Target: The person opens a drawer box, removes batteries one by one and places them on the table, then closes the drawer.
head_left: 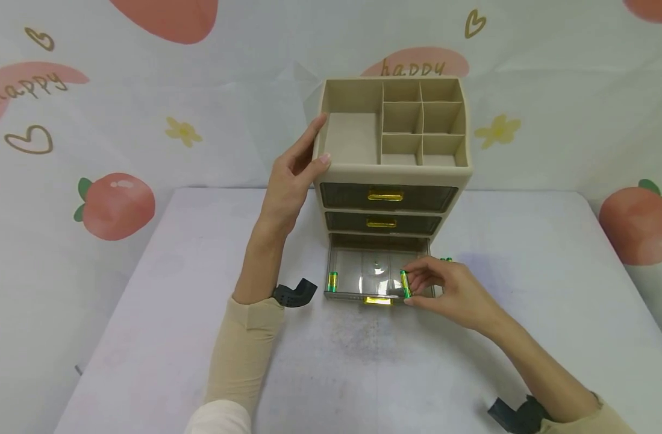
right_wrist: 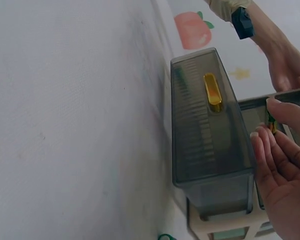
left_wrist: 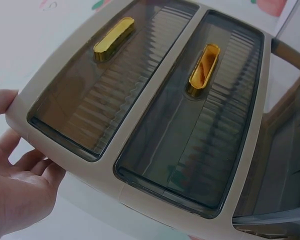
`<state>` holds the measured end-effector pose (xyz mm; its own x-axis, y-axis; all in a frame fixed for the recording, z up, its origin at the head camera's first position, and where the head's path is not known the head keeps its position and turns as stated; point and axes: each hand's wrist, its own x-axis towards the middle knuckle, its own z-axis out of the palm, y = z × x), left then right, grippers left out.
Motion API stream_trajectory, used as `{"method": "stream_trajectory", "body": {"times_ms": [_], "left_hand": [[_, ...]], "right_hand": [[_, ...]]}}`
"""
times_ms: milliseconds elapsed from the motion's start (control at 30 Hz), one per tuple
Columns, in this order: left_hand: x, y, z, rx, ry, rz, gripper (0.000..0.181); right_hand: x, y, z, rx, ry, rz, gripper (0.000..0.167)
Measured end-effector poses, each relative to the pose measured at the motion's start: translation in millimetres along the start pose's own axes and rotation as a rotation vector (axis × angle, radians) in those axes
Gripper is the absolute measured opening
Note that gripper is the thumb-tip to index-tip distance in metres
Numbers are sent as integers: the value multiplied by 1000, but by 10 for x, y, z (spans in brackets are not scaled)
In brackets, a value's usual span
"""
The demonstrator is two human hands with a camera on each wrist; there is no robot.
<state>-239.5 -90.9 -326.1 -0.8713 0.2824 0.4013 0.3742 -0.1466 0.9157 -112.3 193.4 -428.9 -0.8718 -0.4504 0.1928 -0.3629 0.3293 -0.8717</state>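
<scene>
A beige desktop drawer organizer [head_left: 396,172] stands on the table, its bottom drawer [head_left: 358,295] pulled out. My left hand [head_left: 287,181] grips the organizer's upper left side, thumb at the front corner and fingers along the side wall. Over the right part of the open drawer, my right hand [head_left: 450,289] pinches a green and gold battery [head_left: 405,283] between thumb and fingers; the right wrist view shows this battery [right_wrist: 272,123] partly hidden by the fingers. Another battery [head_left: 333,281] stands at the drawer's left end. Green battery ends [head_left: 446,260] show behind my right hand.
Two smoky drawers with gold handles, the upper drawer [head_left: 338,196] and the middle drawer [head_left: 344,222], are closed. On top, the organizer has a large compartment [head_left: 352,138] and several small ones. A patterned cloth [head_left: 244,90] hangs behind the white table [head_left: 162,319].
</scene>
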Motion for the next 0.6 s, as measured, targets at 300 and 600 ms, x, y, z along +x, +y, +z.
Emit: {"method": "stream_trajectory", "body": {"times_ms": [300,600], "left_hand": [[-55,180,73,-5,-4,-10,56],[-52,172,49,14,3,-6,56]], "right_hand": [[-114,18,-69,15,26,-41,47],[-203,22,-101,16,31,-53,49]]}}
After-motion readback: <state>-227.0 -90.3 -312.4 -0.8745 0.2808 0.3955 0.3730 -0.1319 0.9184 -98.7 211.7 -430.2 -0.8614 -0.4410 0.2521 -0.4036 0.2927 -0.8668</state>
